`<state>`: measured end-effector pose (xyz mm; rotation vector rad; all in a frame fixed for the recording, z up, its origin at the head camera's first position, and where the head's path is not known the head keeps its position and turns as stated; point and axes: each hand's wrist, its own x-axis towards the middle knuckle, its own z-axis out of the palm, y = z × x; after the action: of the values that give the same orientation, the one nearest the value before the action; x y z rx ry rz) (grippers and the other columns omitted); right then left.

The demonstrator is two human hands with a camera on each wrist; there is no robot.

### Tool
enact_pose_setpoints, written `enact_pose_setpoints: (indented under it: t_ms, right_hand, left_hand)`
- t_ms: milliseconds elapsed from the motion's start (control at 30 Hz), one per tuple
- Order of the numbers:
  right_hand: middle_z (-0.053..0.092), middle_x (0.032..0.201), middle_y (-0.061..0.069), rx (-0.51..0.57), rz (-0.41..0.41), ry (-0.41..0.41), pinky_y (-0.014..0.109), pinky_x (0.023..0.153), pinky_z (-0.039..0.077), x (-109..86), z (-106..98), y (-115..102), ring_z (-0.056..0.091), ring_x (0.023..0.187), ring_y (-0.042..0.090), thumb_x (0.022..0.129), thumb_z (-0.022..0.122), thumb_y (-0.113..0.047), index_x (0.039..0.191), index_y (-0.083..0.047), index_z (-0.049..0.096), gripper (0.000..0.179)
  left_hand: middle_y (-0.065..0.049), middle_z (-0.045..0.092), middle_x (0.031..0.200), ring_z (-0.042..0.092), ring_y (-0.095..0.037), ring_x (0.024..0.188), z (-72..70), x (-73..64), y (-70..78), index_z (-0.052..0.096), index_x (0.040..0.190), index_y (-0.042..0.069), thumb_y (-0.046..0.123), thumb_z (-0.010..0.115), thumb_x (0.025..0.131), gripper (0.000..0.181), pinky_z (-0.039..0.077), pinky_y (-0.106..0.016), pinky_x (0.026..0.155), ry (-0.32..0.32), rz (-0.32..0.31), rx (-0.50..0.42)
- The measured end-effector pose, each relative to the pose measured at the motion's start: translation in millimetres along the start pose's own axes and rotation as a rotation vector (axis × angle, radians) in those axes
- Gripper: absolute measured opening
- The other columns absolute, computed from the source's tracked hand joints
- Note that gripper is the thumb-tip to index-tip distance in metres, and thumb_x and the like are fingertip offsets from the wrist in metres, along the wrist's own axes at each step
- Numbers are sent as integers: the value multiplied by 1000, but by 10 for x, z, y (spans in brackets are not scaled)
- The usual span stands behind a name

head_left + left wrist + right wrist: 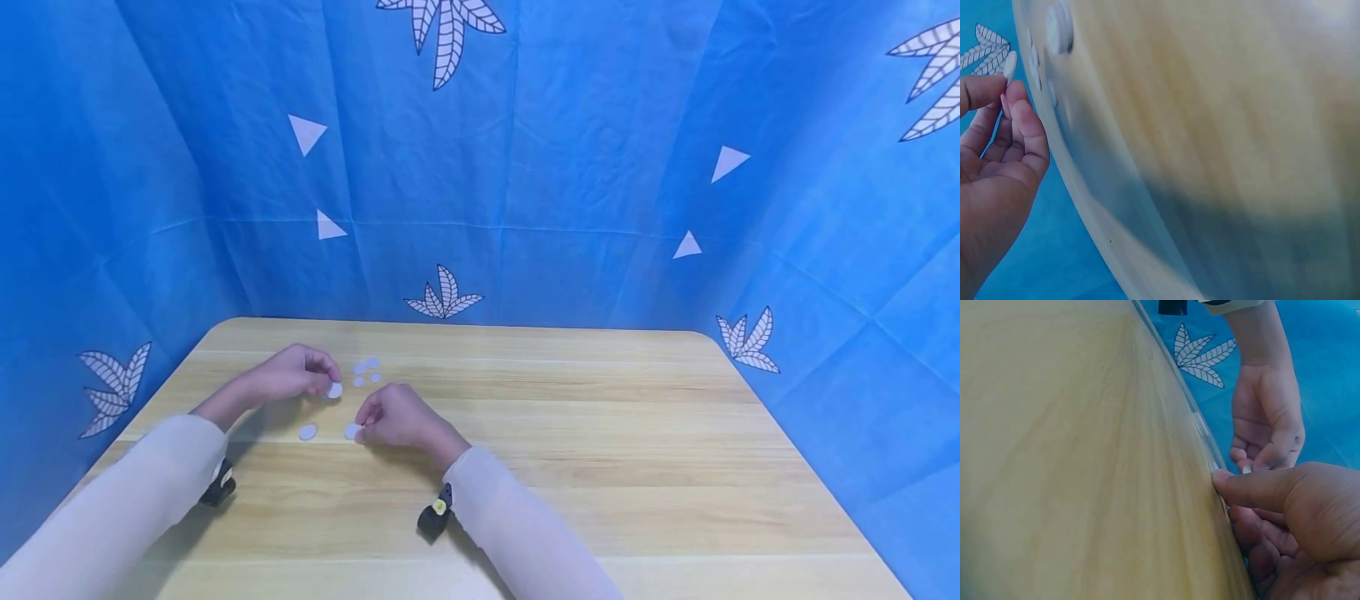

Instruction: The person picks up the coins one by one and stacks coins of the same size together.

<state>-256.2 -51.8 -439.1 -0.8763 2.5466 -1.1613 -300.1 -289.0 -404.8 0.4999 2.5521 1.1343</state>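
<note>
My left hand (pixel 296 372) pinches a white round disc (pixel 334 390) between thumb and fingertips. In the left wrist view that disc (pixel 1010 67) stands on edge above the fingers. To its right and nearer, my right hand (pixel 401 423) holds another white disc (pixel 352 431) at its fingertips, low over the table. The right wrist view shows the right thumb (pixel 1254 487) against this disc's edge, with the fingers curled beneath. A third white disc (pixel 307 432) lies between the forearms; it looks thick in the left wrist view (pixel 1058 28).
Several smaller white discs (pixel 359 368) lie grouped beyond the hands on the wooden table (pixel 600 433). A blue cloth (pixel 570 167) with leaf and triangle prints hangs around the back and sides. Dark bands with cameras (pixel 435 518) sit at the sleeve cuffs.
</note>
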Motion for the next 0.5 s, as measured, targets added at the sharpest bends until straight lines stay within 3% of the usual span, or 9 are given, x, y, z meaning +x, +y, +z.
enact_pose_setpoints:
  t_ms: [233, 500]
  right_hand:
    - [63, 71, -15, -10, -9, -2, 16, 64, 47, 9, -14, 1, 58, 69, 1, 75, 80, -18, 84, -16, 72, 12]
    - [63, 71, -15, -17, -8, -3, 16, 63, 47, 2, -1, -14, 58, 68, 1, 76, 80, -18, 84, -15, 72, 12]
  left_hand:
    - [-9, 65, 85, 57, -23, 80, 99, -87, 90, 68, 98, 4, 9, 64, 82, 17, 48, -35, 72, -35, 26, 1]
    - [-11, 63, 83, 57, -25, 78, 168, -142, 102, 67, 97, 1, 6, 65, 81, 17, 49, -37, 71, -62, 10, -37]
